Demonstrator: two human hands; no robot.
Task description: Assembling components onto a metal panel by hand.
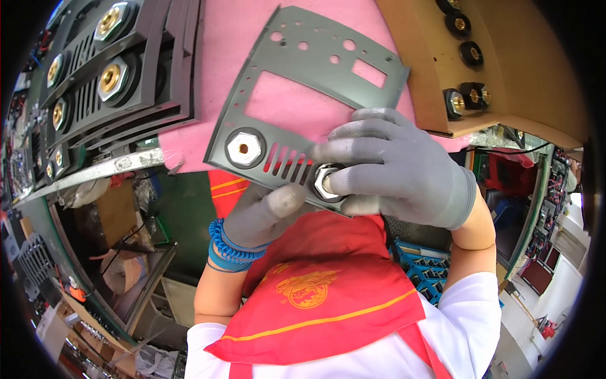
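Note:
A grey sheet-metal panel (pixel 252 69) with a rectangular cutout, round holes and a row of slots lies tilted in front of me. My left hand (pixel 262 211), in a grey glove, grips its near edge; the thumb shows on top and the other fingers are hidden underneath. At the panel's near left corner sits a fitting (pixel 245 149) with a silver hex nut, a brass centre and a black ring. My gloved right hand (pixel 398 167) reaches over the near right corner, its fingers closed on another silver hex nut (pixel 323 182), which they partly cover.
Several finished-looking grey panels (pixel 136 104) with brass-centred fittings are stacked at the left. An open cardboard box (pixel 410 95) at the right holds several black-ringed fittings (pixel 471 53). Pink sheeting (pixel 227 25) covers the work surface. Blue trays (pixel 426 268) of small parts sit below on the right.

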